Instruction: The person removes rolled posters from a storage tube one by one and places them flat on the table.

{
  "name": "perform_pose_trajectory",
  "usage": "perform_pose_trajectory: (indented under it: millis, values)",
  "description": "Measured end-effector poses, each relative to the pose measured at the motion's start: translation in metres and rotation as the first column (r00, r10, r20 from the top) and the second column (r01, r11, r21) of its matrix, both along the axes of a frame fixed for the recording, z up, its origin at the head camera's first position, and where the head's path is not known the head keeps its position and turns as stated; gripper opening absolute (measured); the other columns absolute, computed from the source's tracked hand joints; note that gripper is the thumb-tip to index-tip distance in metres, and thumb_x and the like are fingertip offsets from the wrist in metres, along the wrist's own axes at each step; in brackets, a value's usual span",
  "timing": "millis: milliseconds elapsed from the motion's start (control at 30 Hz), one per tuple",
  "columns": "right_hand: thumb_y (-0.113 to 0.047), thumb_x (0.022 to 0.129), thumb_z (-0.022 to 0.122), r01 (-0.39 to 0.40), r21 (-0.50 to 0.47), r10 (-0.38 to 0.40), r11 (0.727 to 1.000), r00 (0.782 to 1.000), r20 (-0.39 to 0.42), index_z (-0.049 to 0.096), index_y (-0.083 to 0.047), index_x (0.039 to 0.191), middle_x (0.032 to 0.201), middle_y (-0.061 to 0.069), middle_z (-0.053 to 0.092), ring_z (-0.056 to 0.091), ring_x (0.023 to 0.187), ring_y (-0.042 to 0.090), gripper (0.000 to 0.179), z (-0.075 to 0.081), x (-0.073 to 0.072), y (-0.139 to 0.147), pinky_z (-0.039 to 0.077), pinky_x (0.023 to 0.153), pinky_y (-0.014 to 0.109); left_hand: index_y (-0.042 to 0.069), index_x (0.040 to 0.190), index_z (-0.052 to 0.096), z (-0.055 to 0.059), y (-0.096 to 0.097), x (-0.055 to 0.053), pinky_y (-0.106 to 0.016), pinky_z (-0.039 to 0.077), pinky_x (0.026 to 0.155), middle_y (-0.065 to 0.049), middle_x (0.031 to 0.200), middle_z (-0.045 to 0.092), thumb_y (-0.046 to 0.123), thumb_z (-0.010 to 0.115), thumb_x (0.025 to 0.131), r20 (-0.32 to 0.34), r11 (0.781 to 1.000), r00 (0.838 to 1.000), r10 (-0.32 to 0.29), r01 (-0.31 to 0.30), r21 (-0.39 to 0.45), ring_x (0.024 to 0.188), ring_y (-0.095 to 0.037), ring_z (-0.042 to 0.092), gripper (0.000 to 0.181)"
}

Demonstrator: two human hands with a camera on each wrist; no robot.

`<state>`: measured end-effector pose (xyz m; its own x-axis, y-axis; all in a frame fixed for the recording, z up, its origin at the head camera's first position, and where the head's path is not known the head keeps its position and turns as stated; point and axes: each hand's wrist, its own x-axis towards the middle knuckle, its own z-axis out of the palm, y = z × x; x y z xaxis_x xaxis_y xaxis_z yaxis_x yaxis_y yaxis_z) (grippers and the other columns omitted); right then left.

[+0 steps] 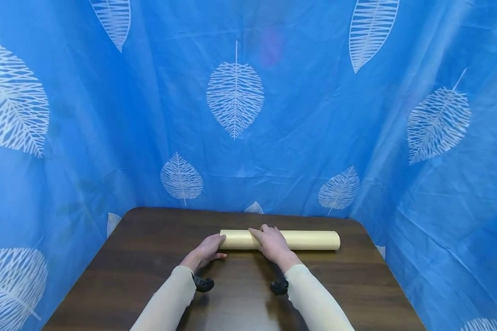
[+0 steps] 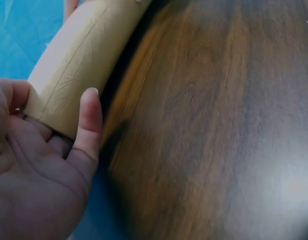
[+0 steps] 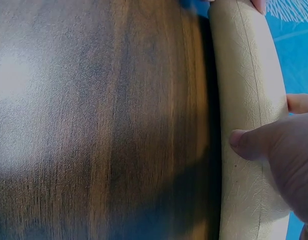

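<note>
A long cream roll [image 1: 310, 240] with a creased, leather-like surface lies crosswise on the brown wooden table [image 1: 161, 257]. A straight line runs along its length in both wrist views. My left hand [image 1: 208, 248] grips its left end. There, in the left wrist view, the thumb [image 2: 90, 120] lies along the near side, one finger is at the far edge, and other fingers bend in at the end face, partly hidden. My right hand [image 1: 273, 243] holds the roll left of its middle from above, its thumb [image 3: 249, 141] on the surface and its fingers over the far side.
Blue cloth [image 1: 290, 138] with white leaf prints hangs behind the table and along both sides, close to its edges. Dark straps with small black devices [image 1: 204, 284] are on both wrists, below the pale sleeves [image 1: 170, 294]. Light glares off the near tabletop.
</note>
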<state>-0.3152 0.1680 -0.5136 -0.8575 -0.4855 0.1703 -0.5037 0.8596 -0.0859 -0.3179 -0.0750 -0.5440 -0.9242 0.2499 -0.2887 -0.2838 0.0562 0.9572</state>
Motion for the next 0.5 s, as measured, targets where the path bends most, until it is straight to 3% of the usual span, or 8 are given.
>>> perform_pose_trajectory:
  millis: [200,500]
  values:
    - [-0.005,0.082,0.083,-0.015,0.024,0.016,1.0,1.0,-0.027,0.061,-0.016,0.143,0.108,0.012,0.062,0.066,0.1,0.033,0.066,-0.0041,0.003,0.0003,0.047,0.102,0.058,-0.011,0.15,0.031,-0.0109,0.001,0.0011,-0.038,0.059,0.082,-0.027,0.137,0.043,0.025,0.04,0.112,0.005,0.998,1.0,-0.009,0.009,0.07,0.117,-0.035,0.049,0.053]
    - [-0.008,0.082,0.084,-0.023,0.033,0.025,0.999,0.997,-0.069,0.061,-0.016,0.142,0.105,0.011,0.062,0.065,0.097,0.031,0.065,-0.0092,0.0014,0.0043,0.049,0.098,0.055,-0.007,0.154,0.027,-0.0102,0.002,0.0,-0.038,0.057,0.081,-0.025,0.139,0.04,0.027,0.039,0.112,0.001,0.997,0.999,-0.041,0.04,0.068,0.12,-0.036,0.045,0.056]
